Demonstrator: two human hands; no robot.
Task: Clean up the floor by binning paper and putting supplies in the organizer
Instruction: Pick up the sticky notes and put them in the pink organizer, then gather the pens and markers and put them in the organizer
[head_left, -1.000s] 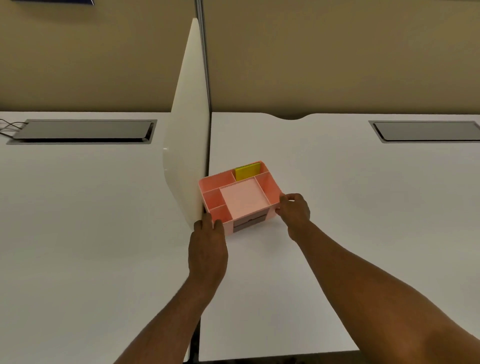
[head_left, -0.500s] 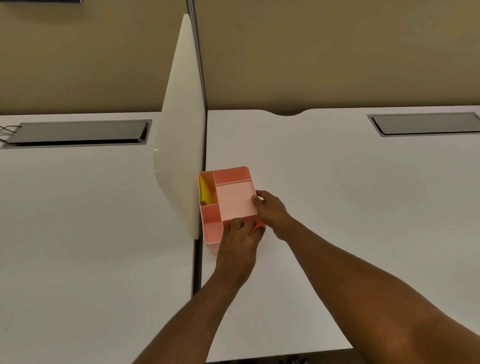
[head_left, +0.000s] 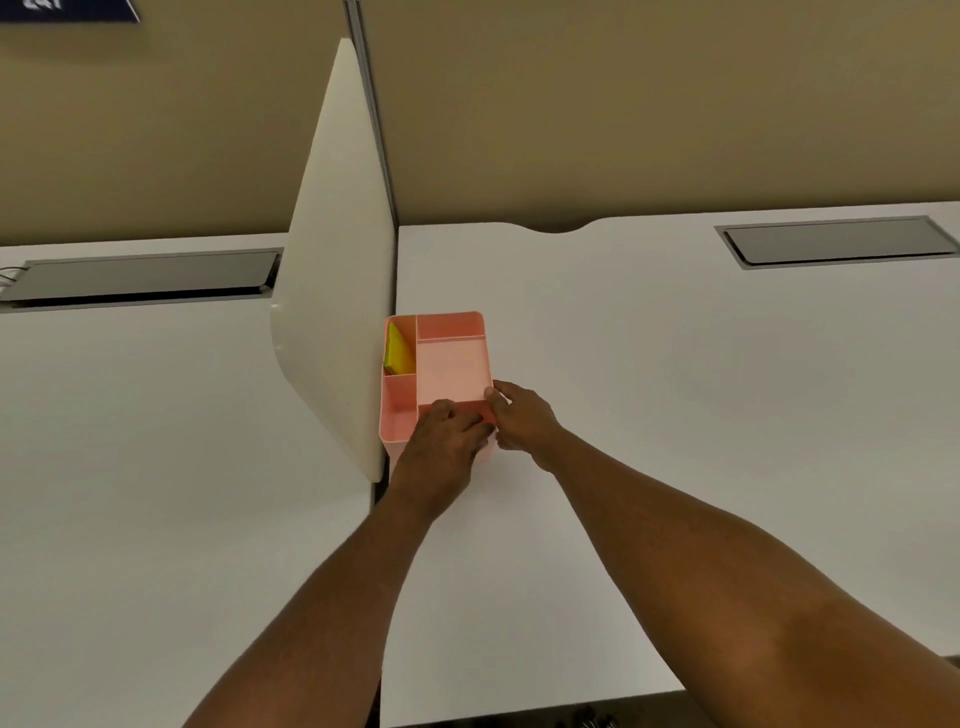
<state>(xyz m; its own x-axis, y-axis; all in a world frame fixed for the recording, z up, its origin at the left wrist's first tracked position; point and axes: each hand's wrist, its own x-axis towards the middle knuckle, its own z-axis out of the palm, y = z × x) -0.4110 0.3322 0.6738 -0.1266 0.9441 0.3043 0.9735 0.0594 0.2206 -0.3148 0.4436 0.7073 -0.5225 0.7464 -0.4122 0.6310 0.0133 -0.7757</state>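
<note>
While both hands grip its near end, the organizer (head_left: 452, 364) sits at the desk's (head_left: 675, 389) left edge.
Left hand (head_left: 441, 447) and right hand (head_left: 519, 421) curl round the rim; best to keep it level so the yellow notes (head_left: 399, 348) stay put.

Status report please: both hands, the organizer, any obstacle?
Left hand and right hand grip near end of pink organizer. Organizer on white desk, beside divider panel; yellow pad in far-left compartment. No obstacle visible.
</note>
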